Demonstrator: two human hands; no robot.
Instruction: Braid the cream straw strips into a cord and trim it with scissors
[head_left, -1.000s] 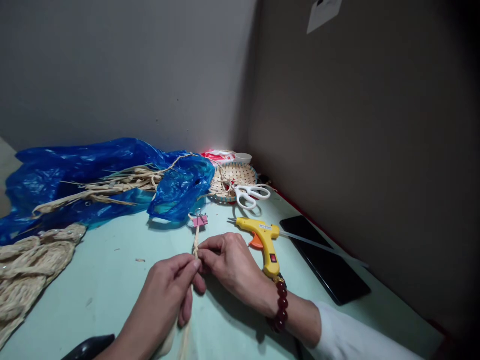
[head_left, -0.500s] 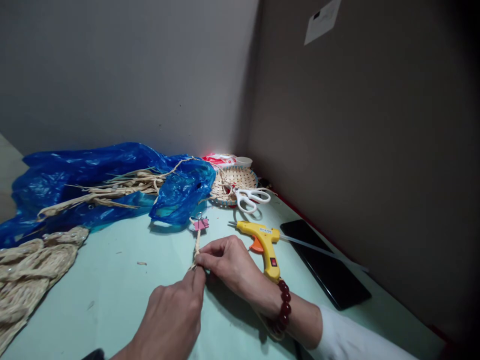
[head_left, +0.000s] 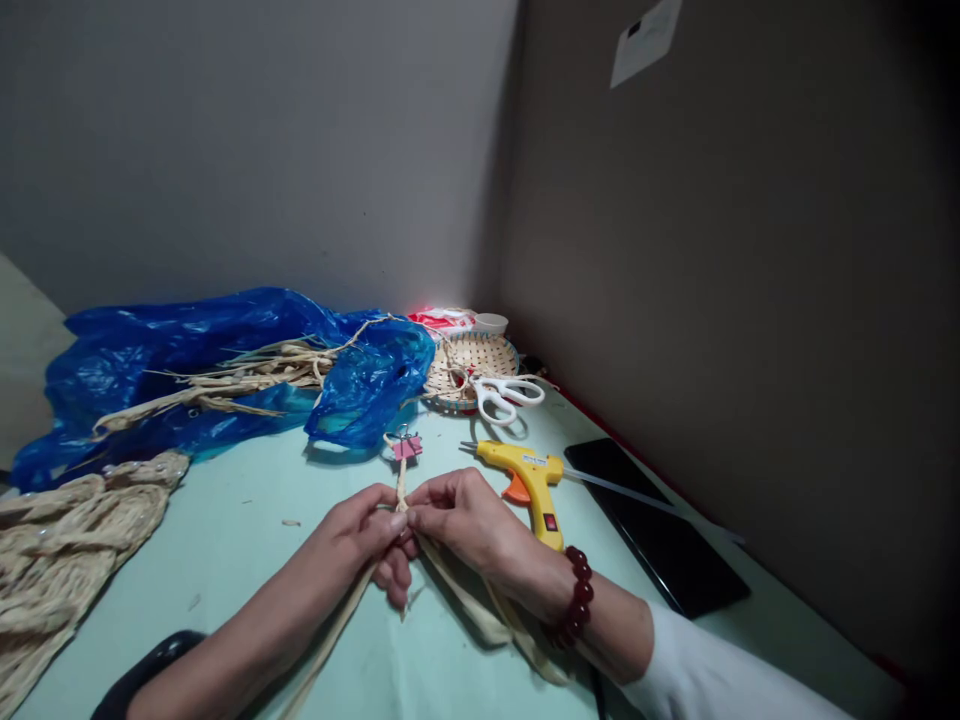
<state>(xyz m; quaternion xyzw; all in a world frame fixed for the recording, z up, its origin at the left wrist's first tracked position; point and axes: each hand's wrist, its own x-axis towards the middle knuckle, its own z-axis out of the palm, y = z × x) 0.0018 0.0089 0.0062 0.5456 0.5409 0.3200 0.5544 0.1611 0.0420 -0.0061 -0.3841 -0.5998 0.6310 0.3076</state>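
Note:
A pink binder clip (head_left: 407, 447) grips the top of a narrow braid of pale straw strands (head_left: 402, 482) on the pale green table. Just below the clip, my left hand (head_left: 371, 540) pinches the braid between thumb and fingers. Close against it, my right hand (head_left: 469, 520) pinches the same spot from the other side, a dark red bead bracelet on its wrist. Loose strands (head_left: 465, 600) fan out beneath both hands, one running down to the left and others to the right. Exactly which strand each hand grips is partly hidden by the fingers.
Right of my hands lie a yellow glue gun (head_left: 536, 480) and a black phone-like slab (head_left: 652, 525). White scissors (head_left: 506, 395) rest by a woven basket (head_left: 480, 355). A blue plastic bag (head_left: 172, 330) with straw strands is at back left; a woven straw piece (head_left: 67, 560) lies at left.
My left hand has turned from back-up over the braid to palm-side, its thumb now showing at the pinch. Loose strands have come into view below. The right hand stays near the braid.

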